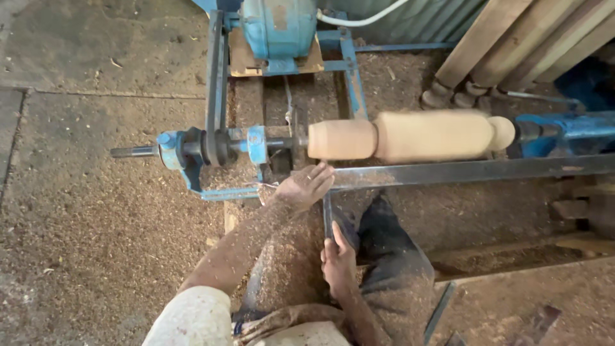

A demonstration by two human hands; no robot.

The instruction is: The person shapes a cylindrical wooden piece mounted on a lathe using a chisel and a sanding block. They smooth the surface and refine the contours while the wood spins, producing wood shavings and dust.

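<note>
- Both hands are on one long chisel [327, 214]: my right hand [337, 259] is wrapped shut round its near end, close to my knee, and my left hand [306, 186] lies over the blade up at the tool rest [474, 170], fingers curled down, pressing the steel onto the bar.
- Sawdust coats my forearms, my trousers and the floor [96, 211] all round.
- I cannot tell exactly where the cutting tip sits; the left hand hides it, though it points at the left end of the wooden workpiece [410, 135].
- That workpiece is held level between the blue headstock [211, 146] on the left and the blue tailstock [564, 128] on the right, just beyond the rest, already shaped with a groove and a rounded knob.
- To cut cleanly, I judge the left hand should keep the blade flat on the rest while the right hand steers from the back with small, slow moves; fingers should stay behind the bar, away from the wood.
- Further off, a blue motor [280, 27] sits on its frame, and turned wooden posts [506, 45] lean at the upper right.
</note>
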